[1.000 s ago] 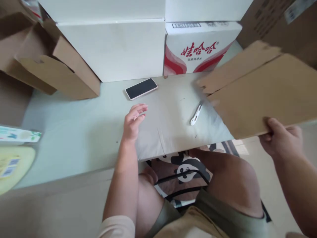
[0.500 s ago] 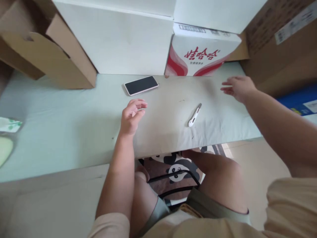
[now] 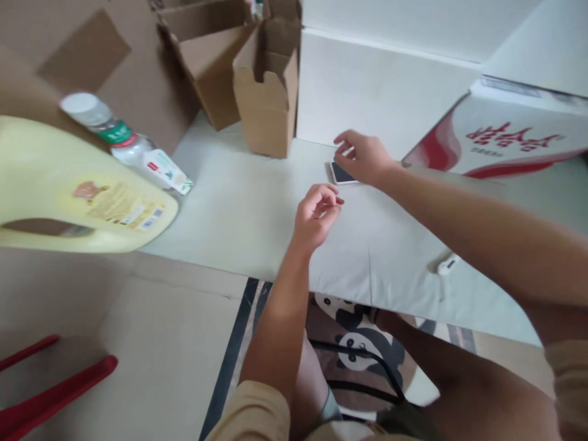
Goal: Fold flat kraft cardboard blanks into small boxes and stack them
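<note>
The black-screened, pale-rimmed rectangular phone lay at one o'clock from the loosely curled, empty left grip, nearer the half-open, empty right grip.

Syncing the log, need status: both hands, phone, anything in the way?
Left hand empty, over table. Right hand looks empty, phone contact unclear. Phone on table, partly hidden behind right hand. Right forearm partly hides white tool.
</note>
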The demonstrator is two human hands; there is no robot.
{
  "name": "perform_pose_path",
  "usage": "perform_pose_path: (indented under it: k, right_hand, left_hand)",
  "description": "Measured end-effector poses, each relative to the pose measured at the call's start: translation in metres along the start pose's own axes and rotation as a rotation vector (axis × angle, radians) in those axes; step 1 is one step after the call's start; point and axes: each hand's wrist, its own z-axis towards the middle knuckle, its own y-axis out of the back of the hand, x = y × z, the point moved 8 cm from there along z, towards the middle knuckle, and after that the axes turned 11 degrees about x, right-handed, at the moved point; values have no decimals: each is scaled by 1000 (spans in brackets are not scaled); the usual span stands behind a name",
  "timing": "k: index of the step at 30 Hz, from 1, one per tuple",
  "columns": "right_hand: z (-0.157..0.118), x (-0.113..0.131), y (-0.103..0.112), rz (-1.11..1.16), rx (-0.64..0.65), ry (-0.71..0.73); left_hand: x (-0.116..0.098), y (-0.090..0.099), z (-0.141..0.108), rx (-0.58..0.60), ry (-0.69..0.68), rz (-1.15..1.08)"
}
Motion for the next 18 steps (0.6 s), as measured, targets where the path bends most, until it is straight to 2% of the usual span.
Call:
perform_pose_path:
  k: [4, 7, 11, 15, 17, 18]
  right_hand:
    - [62, 78, 4, -105, -68, 132]
    - [93, 110, 7, -135, -92, 149]
    - [112, 126, 8, -144, -152, 206]
    - [120, 119, 4, -255, -99, 111]
    - [112, 116, 5, -306, -77, 106]
    - [102, 116, 7, -315, -80, 135]
  left_hand:
    - [-5, 20, -3, -30, -34, -9]
    - [-7, 31, -4, -57, -38, -20]
    - [-9, 41, -5, -107, -33, -34]
    - [-12, 49, -7, -186, -53, -18]
    - [-19, 57, -11, -290, -118, 34]
    - [-25, 63, -15, -378, -159, 78]
